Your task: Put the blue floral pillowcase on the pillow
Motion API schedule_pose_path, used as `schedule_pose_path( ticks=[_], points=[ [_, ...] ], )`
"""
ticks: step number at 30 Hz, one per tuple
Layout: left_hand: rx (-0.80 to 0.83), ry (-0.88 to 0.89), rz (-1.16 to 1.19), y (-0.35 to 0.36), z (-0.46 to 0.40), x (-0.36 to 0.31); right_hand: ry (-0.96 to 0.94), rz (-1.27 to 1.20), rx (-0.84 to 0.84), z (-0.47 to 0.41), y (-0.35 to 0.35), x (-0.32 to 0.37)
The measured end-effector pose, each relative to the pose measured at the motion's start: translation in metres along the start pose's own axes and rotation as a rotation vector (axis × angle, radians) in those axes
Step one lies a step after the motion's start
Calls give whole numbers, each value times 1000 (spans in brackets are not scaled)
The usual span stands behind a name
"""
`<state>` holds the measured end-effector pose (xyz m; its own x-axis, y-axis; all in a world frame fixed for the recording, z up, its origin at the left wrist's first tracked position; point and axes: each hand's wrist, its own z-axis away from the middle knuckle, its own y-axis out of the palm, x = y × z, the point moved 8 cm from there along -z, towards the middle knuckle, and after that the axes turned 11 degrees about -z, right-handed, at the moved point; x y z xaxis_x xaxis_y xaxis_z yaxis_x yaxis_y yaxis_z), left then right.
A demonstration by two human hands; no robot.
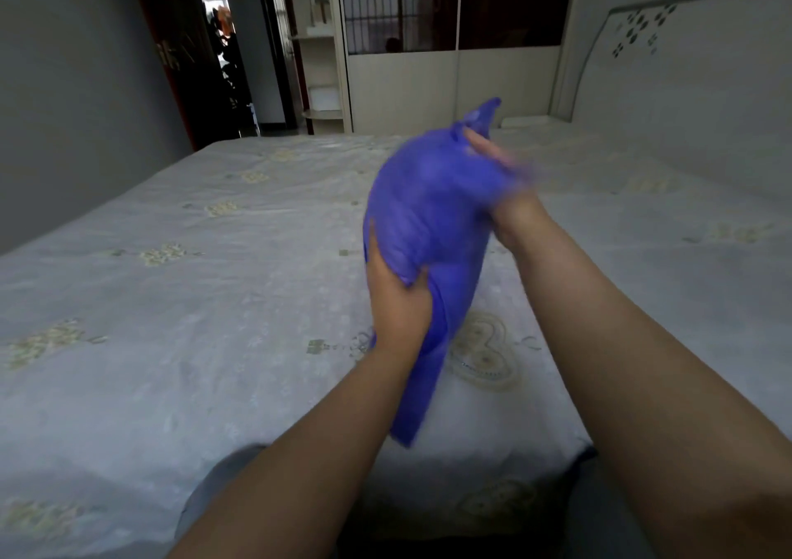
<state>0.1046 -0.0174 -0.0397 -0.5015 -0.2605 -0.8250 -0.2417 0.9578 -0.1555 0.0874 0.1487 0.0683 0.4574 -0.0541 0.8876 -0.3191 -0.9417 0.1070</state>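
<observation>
Item: blue pillowcase, bulging and rounded in its upper part as though filled, with a loose flat tail hanging down toward the near edge of the bed. The pillow itself cannot be made out; the floral pattern is lost to blur. The bundle is held above the bed, clear of the sheet.

Left hand: clamped on the lower part of the bulge, thumb pressed into the cloth, fingers wrapped round its left side.

Right hand: set against the upper right of the bundle, partly covered by cloth and blurred; cloth appears gathered there, but the exact grasp cannot be told.

Bed: covered with a pale sheet printed with yellowish floral motifs. A white headboard with dark dot ornaments is seen at right.

Room: a cream wardrobe with dark glass panels at the far wall, open corner shelves beside it, and a dark doorway at left.
</observation>
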Motion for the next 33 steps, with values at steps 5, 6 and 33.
schedule_pose_path(
  ticks=[5,6,33],
  points=[
    [-248,-250,158,-34,-10,41,-95,282,273,33,78,-21],
    [-281,-320,157,-45,-7,61,-81,331,349,45,84,-40],
    [98,-160,-817,-104,7,51,60,144,319,142,8,36]
  ],
)
